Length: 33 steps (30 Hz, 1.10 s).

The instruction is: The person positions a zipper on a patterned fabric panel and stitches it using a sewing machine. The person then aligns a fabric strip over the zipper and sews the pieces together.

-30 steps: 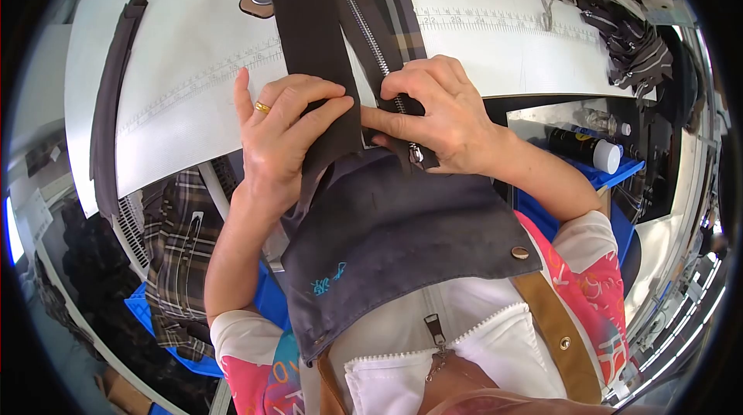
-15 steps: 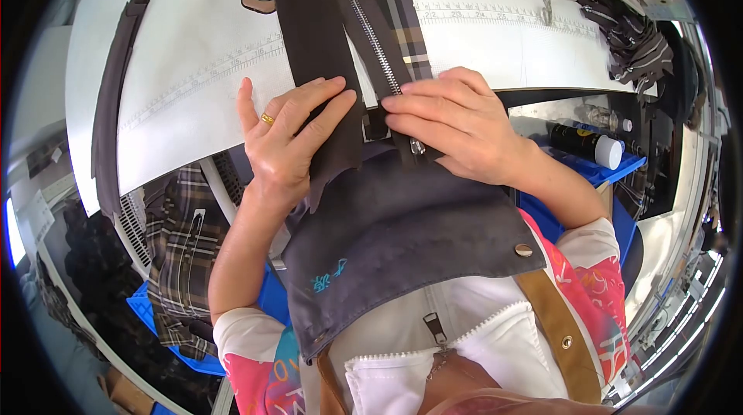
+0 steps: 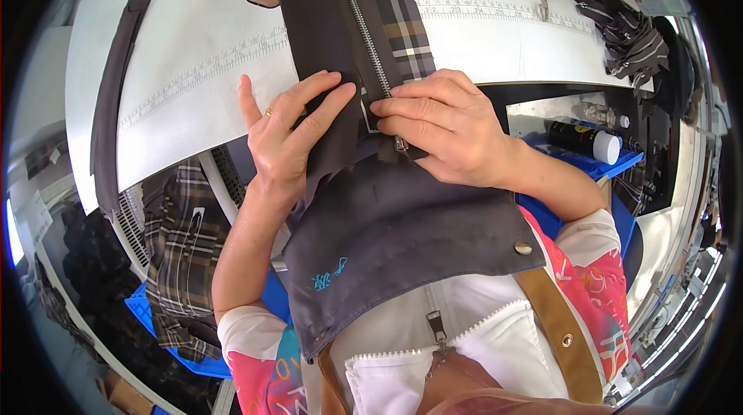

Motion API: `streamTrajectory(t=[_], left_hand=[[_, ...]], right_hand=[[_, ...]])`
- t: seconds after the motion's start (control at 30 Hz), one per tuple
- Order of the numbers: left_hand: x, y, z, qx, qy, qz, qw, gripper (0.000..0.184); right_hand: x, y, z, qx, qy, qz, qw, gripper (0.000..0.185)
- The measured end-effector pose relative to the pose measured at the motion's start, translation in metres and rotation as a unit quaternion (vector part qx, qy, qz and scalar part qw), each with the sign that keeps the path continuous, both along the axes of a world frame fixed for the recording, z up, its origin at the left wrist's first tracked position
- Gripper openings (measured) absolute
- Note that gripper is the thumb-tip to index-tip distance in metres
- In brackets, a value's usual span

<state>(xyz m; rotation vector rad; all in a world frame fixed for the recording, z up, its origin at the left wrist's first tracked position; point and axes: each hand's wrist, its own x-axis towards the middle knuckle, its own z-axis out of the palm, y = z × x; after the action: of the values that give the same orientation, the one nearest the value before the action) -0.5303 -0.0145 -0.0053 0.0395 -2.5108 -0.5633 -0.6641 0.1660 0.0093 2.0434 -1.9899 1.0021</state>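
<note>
A metal-toothed zipper [image 3: 364,28] on dark tape runs lengthwise down in front of me, its slider [image 3: 400,144] at the near end. My right hand [image 3: 445,125] is closed on the zipper tape just above the slider, thumb mostly hidden. To the left, my left hand [image 3: 290,129] grips the dark brown fabric strip [image 3: 313,20], fingertips on top, little finger raised; its thumb is hidden. Brown plaid fabric [image 3: 398,17] lies along the zipper's right side. The near end of the dark fabric reaches my dark apron [image 3: 410,222].
The white table [image 3: 201,13] has printed ruler marks. A folded dark strip [image 3: 120,98] hangs over its left edge. Plaid garments [image 3: 186,249] lie below left. At right are a bundle of dark striped fabric [image 3: 631,36] and a black bottle [image 3: 584,142] on a blue tray [image 3: 623,167].
The zipper and plaid fabric have shifted closer to the dark strip, narrowing the gap between them. My right hand and the slider have moved slightly left.
</note>
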Motion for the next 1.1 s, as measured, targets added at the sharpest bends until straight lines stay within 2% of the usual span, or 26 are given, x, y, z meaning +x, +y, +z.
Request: streamTrajectory(t=[0.13, 0.53, 0.63, 0.73, 0.77, 0.83, 0.87, 0.93, 1.1], left_hand=[[0.000, 0.001, 0.002, 0.007, -0.006, 0.002, 1.000, 0.032], [-0.003, 0.003, 0.005, -0.010, -0.025, -0.003, 1.000, 0.027], [-0.005, -0.001, 0.012, -0.035, -0.039, -0.023, 0.998, 0.028], [-0.007, -0.010, 0.022, -0.056, -0.066, -0.062, 0.994, 0.032], [-0.007, -0.012, 0.021, -0.065, -0.065, -0.072, 0.993, 0.034], [-0.009, -0.018, 0.019, -0.084, -0.061, -0.096, 0.990, 0.038], [-0.009, -0.021, 0.020, -0.096, -0.067, -0.107, 0.987, 0.044], [-0.009, -0.024, 0.019, -0.101, -0.071, -0.125, 0.985, 0.046], [-0.008, -0.033, 0.028, -0.087, -0.113, -0.161, 0.977, 0.047]], right_hand=[[0.004, -0.004, 0.002, -0.031, -0.027, -0.002, 0.999, 0.036], [0.009, -0.009, -0.005, -0.022, 0.011, 0.015, 1.000, 0.027], [0.004, -0.005, 0.000, 0.009, -0.001, 0.055, 0.998, 0.023], [-0.009, 0.006, 0.000, 0.000, -0.092, 0.097, 0.991, 0.022], [-0.015, 0.002, -0.001, 0.018, -0.090, 0.058, 0.994, 0.031], [-0.027, -0.022, 0.010, 0.046, -0.001, -0.019, 0.999, 0.043], [-0.029, -0.025, 0.009, 0.059, 0.011, -0.027, 0.998, 0.045], [-0.031, -0.029, 0.005, 0.086, 0.036, -0.043, 0.995, 0.049], [-0.022, -0.015, 0.000, 0.081, 0.045, -0.011, 0.996, 0.046]])
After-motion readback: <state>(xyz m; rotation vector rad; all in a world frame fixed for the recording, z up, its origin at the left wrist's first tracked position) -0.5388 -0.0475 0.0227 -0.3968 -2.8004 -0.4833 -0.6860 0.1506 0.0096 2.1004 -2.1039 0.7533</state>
